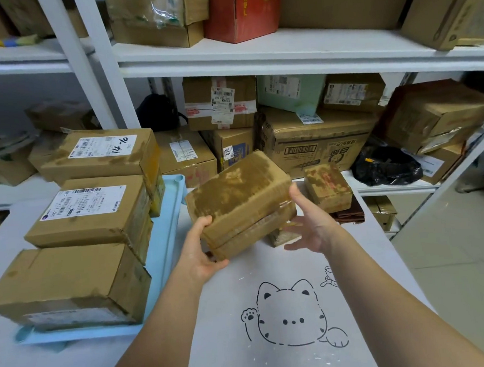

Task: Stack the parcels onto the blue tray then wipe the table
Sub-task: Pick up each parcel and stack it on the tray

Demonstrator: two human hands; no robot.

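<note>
Head view: the far box (102, 156) on the blue tray (169, 218) has "14-70" handwritten on its label. Right of the tray's edge, the table (234, 357) lies open around a cat drawing (291, 315). The left hand (200, 253) grips a plain parcel (239, 201) above the table; the right hand (310, 224) supports it, fingers (298, 246) spread straight.

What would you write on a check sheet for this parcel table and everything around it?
Surface: white table with a cat drawing.
Job's things: stacked parcels on the blue tray; held parcel above the table; small parcel at the table's far right.
Clutter: brown folded thing beside the small parcel.
Grips: left hand grips the held parcel's near corner; right hand, fingers straight, supports its other end.
Cables: nothing seen.
Surroundings: white shelves holding boxes; black bag.
</note>
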